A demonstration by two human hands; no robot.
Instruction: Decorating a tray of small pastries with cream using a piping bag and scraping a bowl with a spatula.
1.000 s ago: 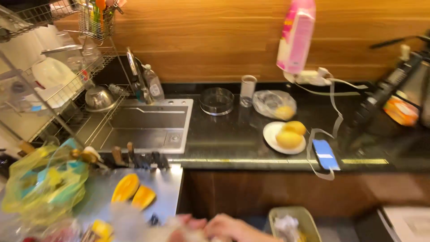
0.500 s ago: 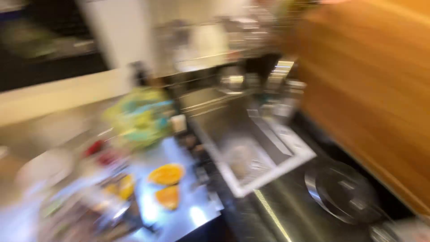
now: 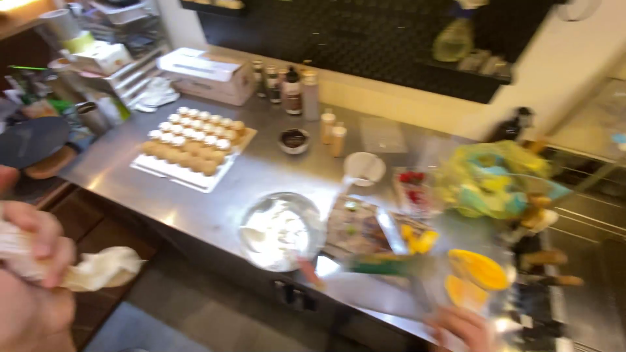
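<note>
two hands show: the left hand (image 3: 32, 261) is closed around a cream-filled piping bag (image 3: 98, 268) off the table's (image 3: 261, 173) near edge; the right hand (image 3: 463, 326) rests at that edge, grip unclear. squeezing steadily from the twisted top should pipe cleanest onto the pastries (image 3: 192, 140).

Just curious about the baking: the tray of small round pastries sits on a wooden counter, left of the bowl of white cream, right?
Not quite: the head view shows the tray of pastries on a steel counter, not wood. It does sit left of the bowl of white cream.
</note>
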